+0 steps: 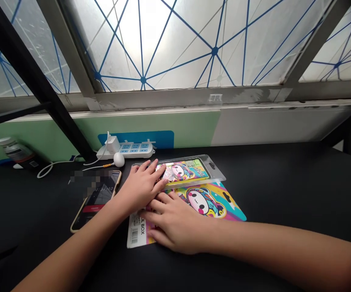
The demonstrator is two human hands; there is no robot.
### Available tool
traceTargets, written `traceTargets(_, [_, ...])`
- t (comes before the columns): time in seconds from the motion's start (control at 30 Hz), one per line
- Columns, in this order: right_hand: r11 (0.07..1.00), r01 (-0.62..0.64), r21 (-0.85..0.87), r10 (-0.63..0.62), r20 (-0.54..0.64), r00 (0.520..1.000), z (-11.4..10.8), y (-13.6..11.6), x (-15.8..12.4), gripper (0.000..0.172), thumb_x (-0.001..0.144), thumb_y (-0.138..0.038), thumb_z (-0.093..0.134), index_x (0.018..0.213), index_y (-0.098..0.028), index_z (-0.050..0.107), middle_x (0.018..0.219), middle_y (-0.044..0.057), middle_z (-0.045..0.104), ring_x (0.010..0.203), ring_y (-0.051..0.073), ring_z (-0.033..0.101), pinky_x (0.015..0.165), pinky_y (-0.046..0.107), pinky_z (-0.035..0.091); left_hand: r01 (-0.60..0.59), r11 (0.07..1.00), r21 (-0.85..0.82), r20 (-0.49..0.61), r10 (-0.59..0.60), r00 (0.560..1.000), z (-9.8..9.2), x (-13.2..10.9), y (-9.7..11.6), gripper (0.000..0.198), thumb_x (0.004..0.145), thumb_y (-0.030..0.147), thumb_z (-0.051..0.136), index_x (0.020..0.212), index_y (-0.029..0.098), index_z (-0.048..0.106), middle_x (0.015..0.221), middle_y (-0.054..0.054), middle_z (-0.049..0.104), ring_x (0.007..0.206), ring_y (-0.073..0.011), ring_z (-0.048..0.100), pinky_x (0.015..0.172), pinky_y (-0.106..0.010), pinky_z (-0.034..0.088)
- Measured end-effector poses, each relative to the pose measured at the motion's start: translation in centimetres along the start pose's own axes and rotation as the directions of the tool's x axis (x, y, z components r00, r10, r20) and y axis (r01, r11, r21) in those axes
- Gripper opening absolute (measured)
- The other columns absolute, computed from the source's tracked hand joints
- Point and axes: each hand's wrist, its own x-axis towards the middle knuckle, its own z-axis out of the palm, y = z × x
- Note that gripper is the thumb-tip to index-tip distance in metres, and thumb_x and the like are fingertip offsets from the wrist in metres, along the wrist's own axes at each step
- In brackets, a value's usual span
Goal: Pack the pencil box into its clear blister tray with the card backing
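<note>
My left hand (141,184) lies flat with fingers spread on the left end of a clear plastic blister pack (193,170) that holds a colourful cartoon item. My right hand (175,225) rests palm down, fingers stretched out to the left, on a colourful cartoon backing card (220,202) that lies just in front of the pack. The white barcode end of the card (134,233) sticks out to the left of my right hand. Neither hand grips anything.
A smartphone (94,200) lies left of my left hand. Behind it sit a white power strip (132,149) with a charger, a white cable (53,165) and a small white round object (119,159). A bottle (15,150) lies at the far left. A black frame post (41,85) rises at left.
</note>
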Motion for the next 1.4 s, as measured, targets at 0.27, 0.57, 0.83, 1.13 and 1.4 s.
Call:
traceTargets(0.27, [0.992, 0.106, -0.067, -0.114, -0.139, 0.984, 0.9, 1.1, -0.4, 0.024, 0.103, -0.025, 0.044, 0.096, -0.019, 0.067, 0.105, 0.008, 0.07, 0.092, 0.02, 0.058, 0.084, 0.036, 0.043, 0.009, 1.0, -0.013, 0.015, -0.008, 1.0, 0.1, 0.2, -0.2, 0.056, 0.107, 0.05, 0.026, 0.157, 0.028, 0.042, 0.166, -0.01, 0.033, 0.151, -0.0362, 0.033, 0.113, -0.057, 0.032])
traceTargets(0.57, [0.964, 0.038, -0.264, -0.128, -0.333, 0.934, -2.0, 6.0, 0.1, 0.037, 0.107, -0.026, 0.042, 0.078, -0.019, 0.063, 0.071, 0.003, 0.067, 0.068, 0.017, 0.055, 0.073, 0.035, 0.034, 0.011, 1.0, -0.004, 0.004, -0.011, 1.0, 0.3, 0.1, -0.2, 0.058, 0.107, 0.051, 0.027, 0.157, 0.025, 0.042, 0.166, -0.011, 0.033, 0.152, -0.035, 0.031, 0.114, -0.057, 0.032])
traceTargets(0.83, [0.926, -0.352, -0.138, 0.345, -0.074, 0.936, -6.2, 12.4, -0.1, 0.024, 0.101, -0.028, 0.048, 0.106, -0.016, 0.068, 0.108, 0.014, 0.068, 0.097, 0.026, 0.062, 0.079, 0.036, 0.045, 0.001, 1.0, 0.009, -0.016, -0.001, 1.0, 0.4, 0.1, -0.2, 0.058, 0.107, 0.054, 0.025, 0.156, 0.027, 0.042, 0.165, -0.011, 0.036, 0.152, -0.0329, 0.033, 0.114, -0.054, 0.033])
traceTargets(1.13, [0.905, -0.426, 0.016, 0.413, 0.212, 0.886, -8.0, 15.0, -1.1, 0.066, 0.08, -0.069, 0.067, 0.123, -0.018, 0.066, 0.124, 0.015, 0.06, 0.117, 0.034, 0.057, 0.094, 0.044, 0.052, 0.031, 0.999, -0.031, -0.018, -0.031, 0.999, 0.4, 0.1, -0.1, 0.062, 0.106, 0.055, 0.027, 0.157, 0.021, 0.039, 0.166, -0.009, 0.034, 0.153, -0.0329, 0.03, 0.118, -0.061, 0.027])
traceTargets(1.4, [0.88, -0.474, -0.002, 0.469, 0.147, 0.871, -7.6, 14.4, -0.6, 0.054, 0.072, -0.06, 0.08, 0.107, -0.021, 0.066, 0.119, 0.013, 0.058, 0.117, 0.035, 0.052, 0.097, 0.048, 0.049, 0.043, 0.991, -0.13, -0.027, -0.047, 0.999, 0.1, 0.0, -0.2, 0.063, 0.105, 0.055, 0.034, 0.158, 0.02, 0.034, 0.164, -0.011, 0.037, 0.152, -0.032, 0.031, 0.119, -0.059, 0.027])
